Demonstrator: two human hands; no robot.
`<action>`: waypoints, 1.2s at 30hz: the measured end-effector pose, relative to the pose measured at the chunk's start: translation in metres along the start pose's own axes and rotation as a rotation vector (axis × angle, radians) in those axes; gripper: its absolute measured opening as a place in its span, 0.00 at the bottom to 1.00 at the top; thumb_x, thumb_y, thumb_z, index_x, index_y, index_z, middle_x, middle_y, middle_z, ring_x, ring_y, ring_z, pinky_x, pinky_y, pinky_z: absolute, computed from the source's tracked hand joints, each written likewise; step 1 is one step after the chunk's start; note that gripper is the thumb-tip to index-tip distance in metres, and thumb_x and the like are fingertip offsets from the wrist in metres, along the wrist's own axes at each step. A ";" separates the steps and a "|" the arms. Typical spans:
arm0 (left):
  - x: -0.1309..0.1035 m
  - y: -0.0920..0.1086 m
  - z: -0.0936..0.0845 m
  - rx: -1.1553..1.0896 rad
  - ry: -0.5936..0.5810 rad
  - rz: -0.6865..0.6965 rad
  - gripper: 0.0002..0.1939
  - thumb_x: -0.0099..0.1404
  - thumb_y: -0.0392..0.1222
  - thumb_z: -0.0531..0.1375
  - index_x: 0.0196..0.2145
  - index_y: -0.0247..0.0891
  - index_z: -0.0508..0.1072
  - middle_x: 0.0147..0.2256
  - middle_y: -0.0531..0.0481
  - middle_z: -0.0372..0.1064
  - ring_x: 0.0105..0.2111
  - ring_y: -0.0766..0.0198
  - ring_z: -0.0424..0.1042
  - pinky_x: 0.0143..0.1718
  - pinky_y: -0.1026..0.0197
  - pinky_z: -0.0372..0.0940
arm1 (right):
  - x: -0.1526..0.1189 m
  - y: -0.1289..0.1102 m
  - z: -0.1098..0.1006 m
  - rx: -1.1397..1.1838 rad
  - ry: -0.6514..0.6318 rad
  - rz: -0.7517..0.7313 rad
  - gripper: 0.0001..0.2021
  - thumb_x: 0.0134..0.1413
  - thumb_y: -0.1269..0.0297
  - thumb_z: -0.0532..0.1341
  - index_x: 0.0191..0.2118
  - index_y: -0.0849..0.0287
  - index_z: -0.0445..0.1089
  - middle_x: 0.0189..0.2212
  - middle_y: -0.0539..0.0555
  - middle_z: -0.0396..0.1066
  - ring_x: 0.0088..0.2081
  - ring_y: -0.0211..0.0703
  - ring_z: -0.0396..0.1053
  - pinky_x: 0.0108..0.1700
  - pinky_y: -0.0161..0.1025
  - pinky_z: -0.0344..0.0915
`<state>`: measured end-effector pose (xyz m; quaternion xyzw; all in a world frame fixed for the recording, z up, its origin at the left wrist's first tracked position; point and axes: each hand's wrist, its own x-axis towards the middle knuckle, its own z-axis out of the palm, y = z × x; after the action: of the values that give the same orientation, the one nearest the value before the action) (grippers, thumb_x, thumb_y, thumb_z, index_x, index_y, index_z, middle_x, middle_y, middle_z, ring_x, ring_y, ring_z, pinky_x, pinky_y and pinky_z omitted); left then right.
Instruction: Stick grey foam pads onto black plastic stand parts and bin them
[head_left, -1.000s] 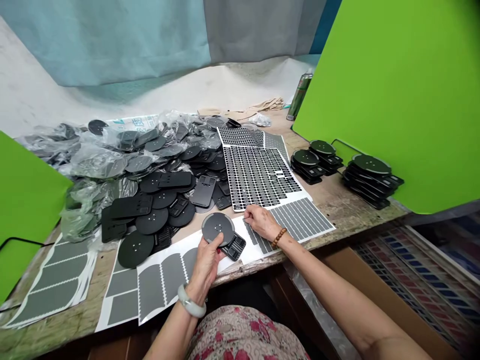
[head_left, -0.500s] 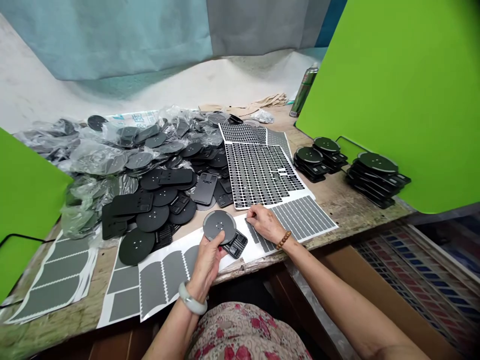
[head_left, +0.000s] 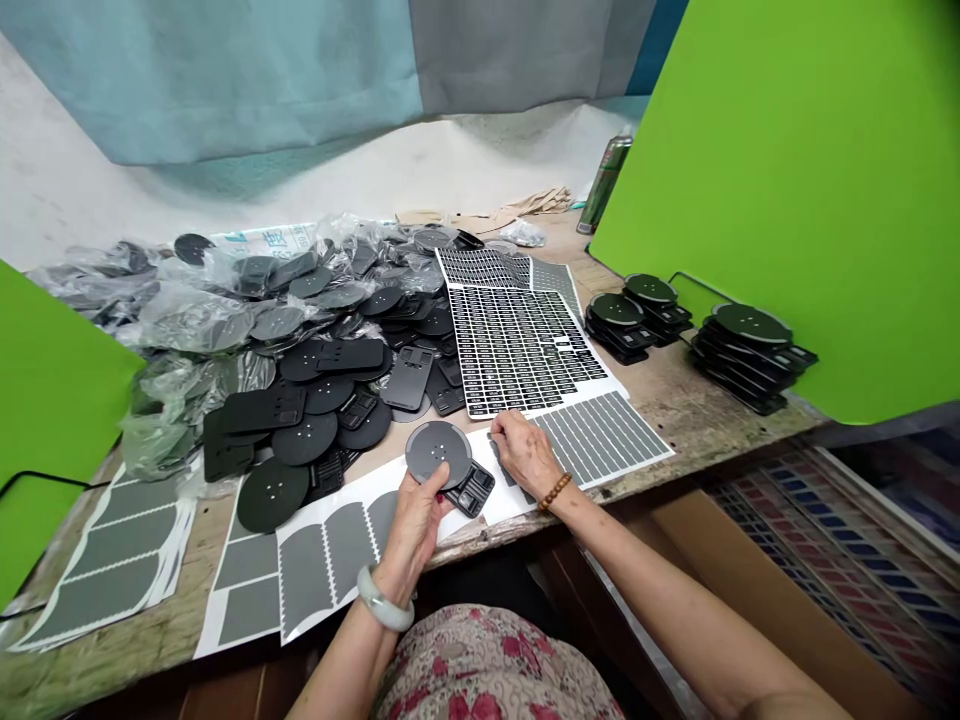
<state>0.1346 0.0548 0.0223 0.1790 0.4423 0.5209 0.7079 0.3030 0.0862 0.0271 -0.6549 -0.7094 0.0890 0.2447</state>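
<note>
My left hand [head_left: 417,515] grips a black folding stand with a round base [head_left: 439,455], thumb lying on the disc. The stand's ribbed, hinged part [head_left: 474,490] sticks out to the lower right of the disc. My right hand [head_left: 527,455] is closed in a pinch at the left end of a sheet of narrow grey sticker strips [head_left: 600,438]. Its fingertips hide whatever is between them. Beneath the held stand lies a sheet of large grey stickers with zigzag edges [head_left: 307,575]. A sheet of small black printed labels [head_left: 517,345] lies just beyond my right hand.
A heap of black stands [head_left: 304,435], many in clear plastic bags [head_left: 187,315], covers the left and back. Stacked stands [head_left: 746,360] stand at the right. Green panels [head_left: 787,200] flank the table. A spray can [head_left: 606,180] stands at the back; more grey sheets [head_left: 112,560] lie left.
My right hand has shifted slightly, its wrist moving a little left and toward me while the fingertips stay by the strip sheet. My left hand and the stand have stayed put.
</note>
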 end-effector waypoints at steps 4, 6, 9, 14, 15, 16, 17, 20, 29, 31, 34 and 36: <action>-0.001 0.000 0.000 -0.009 -0.013 -0.002 0.21 0.52 0.33 0.66 0.45 0.39 0.69 0.40 0.47 0.75 0.37 0.62 0.74 0.42 0.57 0.69 | 0.003 0.002 0.001 -0.055 -0.047 -0.026 0.08 0.54 0.76 0.49 0.32 0.59 0.64 0.31 0.55 0.66 0.30 0.41 0.61 0.32 0.37 0.51; -0.001 0.000 0.000 -0.015 -0.020 -0.007 0.21 0.53 0.33 0.66 0.45 0.39 0.69 0.40 0.47 0.75 0.38 0.62 0.74 0.42 0.56 0.69 | 0.008 0.005 0.001 -0.049 -0.051 -0.029 0.09 0.53 0.77 0.49 0.32 0.60 0.63 0.31 0.55 0.66 0.29 0.41 0.61 0.32 0.37 0.52; -0.001 0.003 -0.001 -0.025 -0.032 -0.017 0.20 0.54 0.31 0.65 0.45 0.38 0.69 0.40 0.47 0.75 0.39 0.61 0.74 0.43 0.55 0.69 | 0.015 0.010 -0.002 0.033 -0.040 -0.027 0.08 0.53 0.77 0.49 0.30 0.59 0.62 0.28 0.53 0.66 0.29 0.40 0.62 0.33 0.36 0.54; -0.007 0.012 -0.006 -0.133 -0.061 -0.046 0.19 0.57 0.31 0.63 0.47 0.38 0.69 0.43 0.45 0.75 0.42 0.59 0.73 0.47 0.50 0.67 | 0.012 0.012 -0.014 0.580 -0.057 0.214 0.03 0.54 0.68 0.52 0.30 0.57 0.59 0.19 0.46 0.63 0.20 0.35 0.62 0.26 0.34 0.58; -0.010 0.015 -0.007 -0.151 -0.060 -0.043 0.18 0.57 0.32 0.63 0.47 0.37 0.70 0.43 0.45 0.75 0.42 0.58 0.73 0.47 0.50 0.67 | 0.007 0.010 -0.017 0.686 -0.051 0.259 0.03 0.54 0.65 0.53 0.30 0.57 0.59 0.18 0.45 0.63 0.19 0.35 0.62 0.25 0.33 0.59; -0.013 0.018 -0.008 -0.157 -0.058 -0.035 0.18 0.58 0.32 0.62 0.47 0.37 0.70 0.43 0.45 0.75 0.43 0.58 0.73 0.47 0.50 0.67 | 0.002 0.007 -0.021 0.774 -0.039 0.282 0.04 0.53 0.64 0.54 0.31 0.57 0.59 0.18 0.45 0.64 0.19 0.35 0.62 0.24 0.33 0.59; -0.016 0.021 -0.009 -0.154 -0.058 -0.024 0.18 0.58 0.33 0.62 0.47 0.37 0.70 0.43 0.45 0.75 0.43 0.58 0.73 0.47 0.51 0.67 | -0.003 0.003 -0.023 0.845 -0.027 0.286 0.05 0.53 0.62 0.56 0.31 0.58 0.60 0.18 0.46 0.65 0.20 0.35 0.62 0.25 0.33 0.60; -0.026 0.029 -0.011 -0.122 -0.082 0.028 0.19 0.58 0.34 0.62 0.48 0.37 0.70 0.43 0.45 0.75 0.42 0.58 0.73 0.47 0.52 0.68 | -0.020 -0.009 -0.029 1.016 -0.050 0.262 0.08 0.51 0.60 0.59 0.30 0.59 0.62 0.21 0.48 0.68 0.22 0.34 0.64 0.28 0.33 0.61; -0.041 0.037 -0.016 -0.163 -0.039 0.113 0.14 0.58 0.32 0.63 0.43 0.37 0.73 0.40 0.49 0.76 0.39 0.64 0.74 0.47 0.56 0.68 | -0.056 -0.041 -0.023 1.266 -0.277 0.287 0.09 0.51 0.60 0.62 0.29 0.59 0.63 0.21 0.48 0.68 0.24 0.34 0.62 0.29 0.33 0.59; -0.042 0.035 -0.018 -0.174 -0.007 0.126 0.13 0.57 0.31 0.63 0.42 0.37 0.73 0.39 0.49 0.76 0.39 0.65 0.74 0.47 0.56 0.68 | -0.061 -0.045 -0.022 1.271 -0.311 0.287 0.09 0.52 0.60 0.61 0.29 0.59 0.63 0.22 0.48 0.68 0.24 0.34 0.62 0.30 0.33 0.59; -0.043 0.034 -0.022 -0.186 0.028 0.137 0.11 0.57 0.32 0.63 0.39 0.37 0.73 0.37 0.49 0.77 0.38 0.64 0.75 0.46 0.54 0.68 | -0.066 -0.050 -0.020 1.258 -0.340 0.277 0.09 0.53 0.61 0.60 0.29 0.59 0.63 0.23 0.48 0.68 0.25 0.33 0.63 0.30 0.33 0.59; -0.044 0.034 -0.024 -0.194 0.042 0.149 0.09 0.57 0.32 0.64 0.37 0.36 0.73 0.36 0.48 0.77 0.37 0.63 0.75 0.46 0.53 0.68 | -0.068 -0.052 -0.020 1.251 -0.339 0.274 0.08 0.53 0.61 0.60 0.29 0.59 0.62 0.22 0.48 0.68 0.24 0.33 0.63 0.30 0.33 0.59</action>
<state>0.0929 0.0234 0.0531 0.1312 0.3901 0.6160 0.6716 0.2672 0.0097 0.0518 -0.4506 -0.4628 0.6164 0.4503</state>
